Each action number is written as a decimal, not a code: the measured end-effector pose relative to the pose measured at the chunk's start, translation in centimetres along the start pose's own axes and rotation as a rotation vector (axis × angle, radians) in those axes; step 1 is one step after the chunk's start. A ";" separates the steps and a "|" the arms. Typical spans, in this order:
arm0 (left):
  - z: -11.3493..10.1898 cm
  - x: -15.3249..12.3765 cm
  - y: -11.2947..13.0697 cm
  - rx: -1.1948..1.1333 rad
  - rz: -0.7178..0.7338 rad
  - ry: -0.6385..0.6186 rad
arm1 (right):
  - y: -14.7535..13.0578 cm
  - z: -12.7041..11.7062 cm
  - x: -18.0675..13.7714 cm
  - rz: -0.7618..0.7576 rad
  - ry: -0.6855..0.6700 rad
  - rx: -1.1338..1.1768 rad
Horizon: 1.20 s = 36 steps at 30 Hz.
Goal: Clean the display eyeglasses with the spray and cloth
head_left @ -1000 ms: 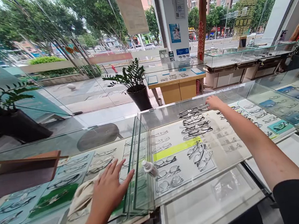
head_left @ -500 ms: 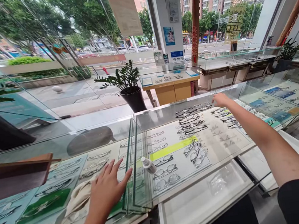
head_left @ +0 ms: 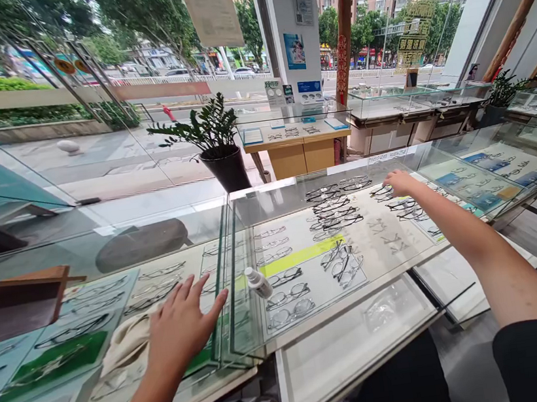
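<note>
Across the glass worktop [head_left: 274, 205], the right hand [head_left: 399, 184] reaches to the far side, fingers curled down beside dark eyeglasses [head_left: 380, 194]; whether it grips a pair cannot be told. A cluster of black frames [head_left: 334, 212] lies to its left. The left hand [head_left: 178, 325], fingers loosely spread, holds nothing, between a beige cloth [head_left: 125, 342] and a white bottle [head_left: 259, 284].

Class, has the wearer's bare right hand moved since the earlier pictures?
Yes. The bare right hand has moved rightward, farther from the flat yellow-green strip inside the clear glass display case.
</note>
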<state>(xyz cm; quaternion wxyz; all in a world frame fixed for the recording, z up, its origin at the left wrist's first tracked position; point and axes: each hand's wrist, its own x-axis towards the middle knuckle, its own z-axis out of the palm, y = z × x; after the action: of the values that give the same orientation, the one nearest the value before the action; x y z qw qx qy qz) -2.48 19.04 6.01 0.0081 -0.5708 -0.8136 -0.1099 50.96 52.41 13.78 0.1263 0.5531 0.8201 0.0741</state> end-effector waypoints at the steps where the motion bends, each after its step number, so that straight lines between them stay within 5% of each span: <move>1: 0.0 0.0 0.0 -0.003 0.002 0.003 | -0.2 -0.1 0.1 -0.004 0.008 -0.001; 24: -0.2 -0.1 0.1 -0.029 0.006 0.007 | -6.5 -1.8 2.2 -0.143 0.080 0.062; 31: -0.2 0.0 0.2 -0.017 0.012 -0.005 | -5.8 -2.4 -0.1 -0.101 0.118 0.068; 36: 0.0 0.0 0.2 -0.006 0.013 -0.001 | -2.6 -2.1 -3.9 -0.066 0.128 0.083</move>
<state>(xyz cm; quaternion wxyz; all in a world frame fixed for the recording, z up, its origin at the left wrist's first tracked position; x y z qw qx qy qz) -2.29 19.14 6.11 0.0068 -0.5761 -0.8096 -0.1120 49.45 47.85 15.58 0.0528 0.5248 0.8466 0.0708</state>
